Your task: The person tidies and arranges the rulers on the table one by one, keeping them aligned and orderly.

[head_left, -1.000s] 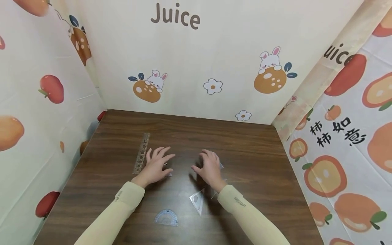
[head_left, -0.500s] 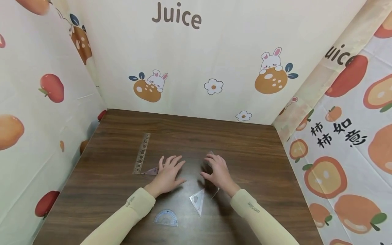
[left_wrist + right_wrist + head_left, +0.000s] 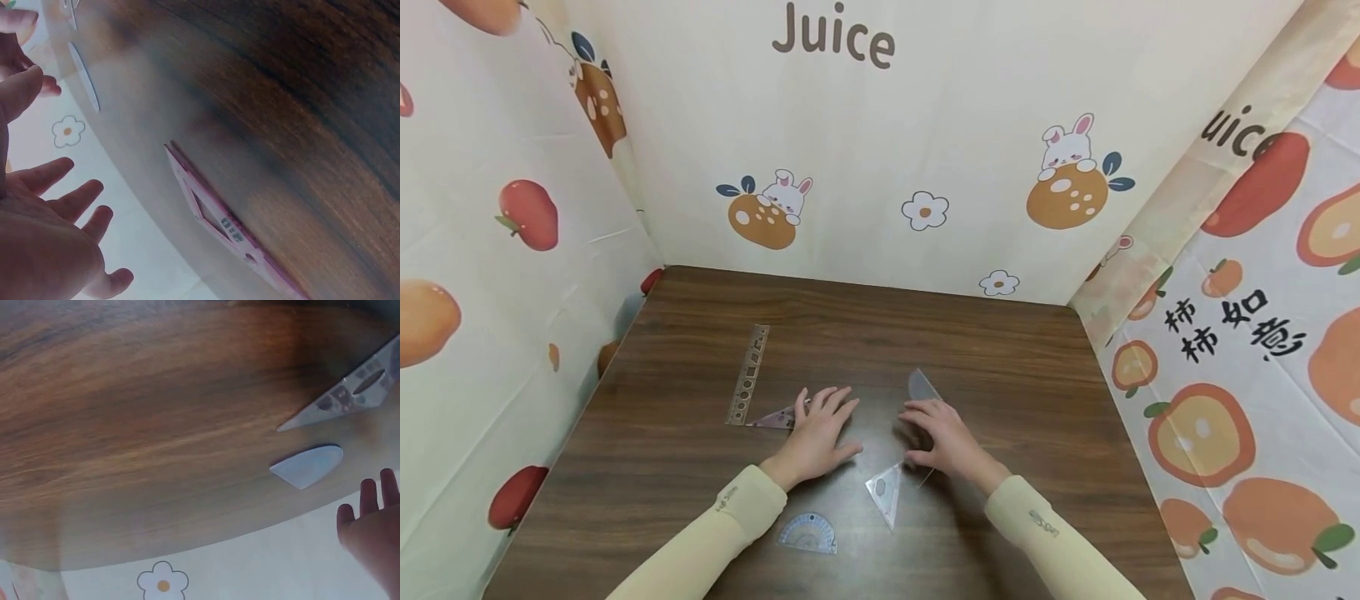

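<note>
– How do the hands stand?
– The left hand (image 3: 815, 439) is spread, thumb well apart from the fingers, gripping nothing; the right hand (image 3: 953, 442) is gently bent, thumb and fingertips apart too, with nothing visibly pinched
– And the pieces nearest them?
– The purple set square (image 3: 771, 418) lies partly hidden by the left hand, its tip at the lower end of the ruler (image 3: 747, 377); whether a finger touches it, I can't tell. The clear rounded piece (image 3: 922, 387) is just beyond the right hand, the clear set square (image 3: 887, 493) near its thumb
– Handling them well?
– I'd slide such thin plastic with flat fingertips, or press a corner and pinch the lifted edge
– Containers?
– None in view; these and the protractor (image 3: 807, 533) lie directly on the wooden table (image 3: 1015, 375)
</note>
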Available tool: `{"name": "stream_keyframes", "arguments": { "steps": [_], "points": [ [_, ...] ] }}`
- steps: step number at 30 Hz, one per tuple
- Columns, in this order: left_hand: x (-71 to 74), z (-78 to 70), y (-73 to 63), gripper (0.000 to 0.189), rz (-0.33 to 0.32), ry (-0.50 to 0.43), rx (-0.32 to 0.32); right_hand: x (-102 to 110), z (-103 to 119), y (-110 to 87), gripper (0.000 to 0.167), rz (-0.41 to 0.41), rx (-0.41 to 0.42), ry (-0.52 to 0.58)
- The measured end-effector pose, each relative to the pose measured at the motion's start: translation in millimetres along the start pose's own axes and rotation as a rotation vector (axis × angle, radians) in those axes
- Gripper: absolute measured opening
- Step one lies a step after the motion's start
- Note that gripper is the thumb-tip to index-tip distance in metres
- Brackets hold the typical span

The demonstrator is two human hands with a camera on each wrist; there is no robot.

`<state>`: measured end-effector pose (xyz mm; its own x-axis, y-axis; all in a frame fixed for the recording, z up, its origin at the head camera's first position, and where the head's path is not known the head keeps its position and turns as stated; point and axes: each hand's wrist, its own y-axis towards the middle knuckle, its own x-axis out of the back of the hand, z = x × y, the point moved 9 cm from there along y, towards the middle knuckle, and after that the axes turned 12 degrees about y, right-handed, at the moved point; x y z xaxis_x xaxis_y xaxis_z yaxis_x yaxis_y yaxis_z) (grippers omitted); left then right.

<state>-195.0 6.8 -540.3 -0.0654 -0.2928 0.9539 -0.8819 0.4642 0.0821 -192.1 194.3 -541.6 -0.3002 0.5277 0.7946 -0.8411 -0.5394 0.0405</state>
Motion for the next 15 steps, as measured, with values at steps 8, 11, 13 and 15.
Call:
{"name": "stream_keyframes", "arguments": {
  "steps": [8,11,13,15],
  "points": [
    [-1.1,2.1,-2.3,0.071,-0.001,-0.012,0.008,-21,3,-13.0,0.052,0.14,0.083,-0.068],
    [-1.7,4.4,-3.5,0.071,0.004,-0.017,0.016,-29,3,-16.2,0.049,0.176,0.105,-0.092],
    [-1.8,5.7,-4.4,0.071,0.009,-0.02,0.019,-33,2,-17.5,0.048,0.192,0.111,-0.106],
    [-1.2,6.7,-5.6,0.07,0.003,-0.021,0.02,-35,1,-17.9,0.046,0.199,0.107,-0.109]
  ]
}}
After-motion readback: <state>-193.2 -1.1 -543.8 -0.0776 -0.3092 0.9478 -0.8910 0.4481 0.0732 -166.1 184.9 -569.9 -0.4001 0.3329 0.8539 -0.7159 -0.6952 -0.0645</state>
